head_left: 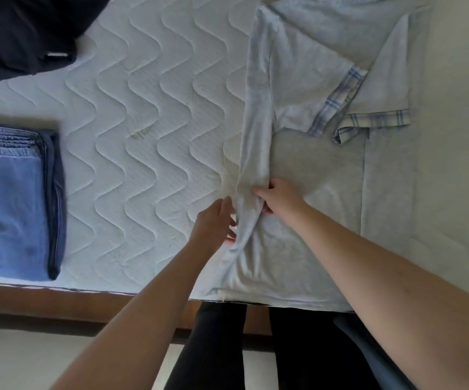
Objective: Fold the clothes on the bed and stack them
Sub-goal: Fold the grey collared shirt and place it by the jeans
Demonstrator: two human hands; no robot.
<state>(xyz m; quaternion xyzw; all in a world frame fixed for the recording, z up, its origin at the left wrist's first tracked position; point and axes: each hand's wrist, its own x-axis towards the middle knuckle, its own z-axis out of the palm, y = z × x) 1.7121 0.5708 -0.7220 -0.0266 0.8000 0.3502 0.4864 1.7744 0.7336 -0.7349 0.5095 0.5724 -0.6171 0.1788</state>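
A pale grey short-sleeved shirt [326, 170] with plaid-trimmed sleeves lies spread on the white quilted mattress [149, 122], its sleeves folded inward and its left side raised in a long fold. My right hand [279, 197] pinches that raised fold from the right. My left hand [216, 220] touches the same fold from the left with straight fingers. Folded blue jeans [13, 204] sit at the left edge of the bed.
A dark navy garment [22, 35] lies bunched at the top left corner. The wooden bed frame [58, 302] runs along the near edge, with my dark-trousered legs [256, 347] standing against it. Bare quilted mattress lies between the jeans and the shirt.
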